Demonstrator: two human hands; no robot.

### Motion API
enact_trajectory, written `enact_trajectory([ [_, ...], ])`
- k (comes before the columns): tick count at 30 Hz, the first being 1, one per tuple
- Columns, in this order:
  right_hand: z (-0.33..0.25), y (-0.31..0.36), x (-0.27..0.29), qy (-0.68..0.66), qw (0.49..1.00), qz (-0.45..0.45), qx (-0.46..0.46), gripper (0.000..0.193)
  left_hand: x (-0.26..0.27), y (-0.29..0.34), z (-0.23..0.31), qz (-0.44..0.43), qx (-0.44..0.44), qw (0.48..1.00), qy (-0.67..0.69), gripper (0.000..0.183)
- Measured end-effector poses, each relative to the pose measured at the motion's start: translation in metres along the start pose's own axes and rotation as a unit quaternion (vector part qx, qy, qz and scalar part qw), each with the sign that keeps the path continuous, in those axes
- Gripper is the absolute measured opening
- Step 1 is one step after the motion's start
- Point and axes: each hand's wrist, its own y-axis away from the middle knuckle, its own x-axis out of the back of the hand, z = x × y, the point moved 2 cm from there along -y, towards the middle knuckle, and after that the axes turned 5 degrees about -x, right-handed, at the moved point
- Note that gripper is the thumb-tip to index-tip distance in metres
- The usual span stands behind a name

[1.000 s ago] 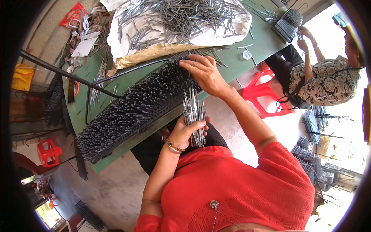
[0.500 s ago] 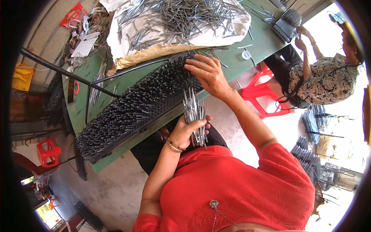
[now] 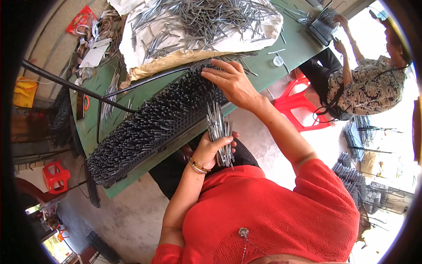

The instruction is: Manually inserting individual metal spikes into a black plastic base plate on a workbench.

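Your right hand (image 3: 235,83) had shifted slightly leftward over the far end of the long rack (image 3: 140,132) since half a second earlier, its fingers spread among the upright dark rods; whether they pinched one could not be told. Your left hand (image 3: 211,149) had barely moved, thumb and fingers wrapped firmly around a bundle of thin metal rods (image 3: 220,125) that fanned out at the top, just below the rack's near edge. Across the room, a co-worker in a patterned shirt (image 3: 373,86) had parted both hands, one now raised to the top of a smaller rack (image 3: 323,27).

The long rack lay slantwise on a smooth green table (image 3: 105,75), its dull, bristling rods packed like a coarse brush above a perforated side. Beyond it, a tangled heap of slender grey rods (image 3: 220,20) covered a creased white sheet (image 3: 137,48) with a brown, crumpled edge.
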Motion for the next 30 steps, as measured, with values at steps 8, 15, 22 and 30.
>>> enact_trajectory([
  [8,-0.001,0.006,0.004,0.002,0.999,-0.026,-0.019,0.05,0.001,0.0,0.001,-0.002,-0.003,1.0,-0.003,0.031],
  [15,0.008,0.02,0.023,-0.039,0.985,0.115,-0.124,0.034,0.0,0.002,0.0,-0.002,-0.002,1.0,-0.002,0.033],
  [22,0.01,0.036,0.008,-0.025,0.981,0.113,-0.156,0.019,-0.001,0.005,0.0,-0.007,-0.029,1.0,-0.004,0.033],
  [30,0.005,0.025,-0.004,-0.044,0.964,0.157,-0.208,0.011,0.004,0.004,-0.001,-0.014,-0.02,1.0,0.009,0.034],
])
